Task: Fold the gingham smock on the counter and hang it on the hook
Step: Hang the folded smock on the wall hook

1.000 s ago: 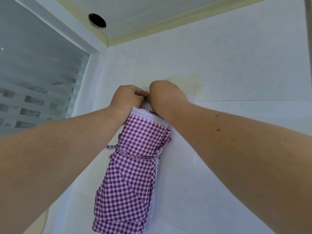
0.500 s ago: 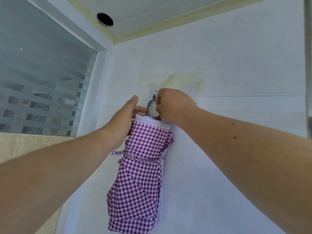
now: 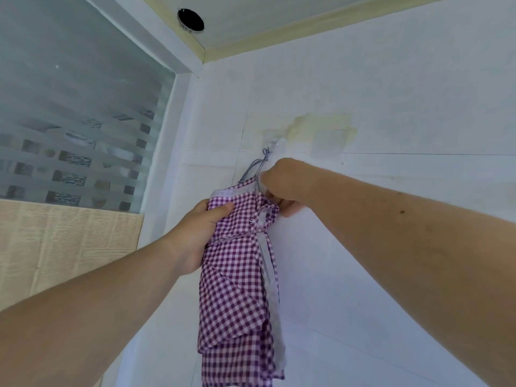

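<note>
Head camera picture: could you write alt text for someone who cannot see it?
A folded purple gingham smock hangs by its thin loop from a small hook on a white tiled wall. The left hand holds its upper side and the right hand pinches its top edge.

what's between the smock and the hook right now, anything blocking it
Nothing visible blocks it. The gingham smock hangs just below the hook, its thin string already running up to it. The left hand grips the bundle's side; the right hand pinches its top edge.
</note>
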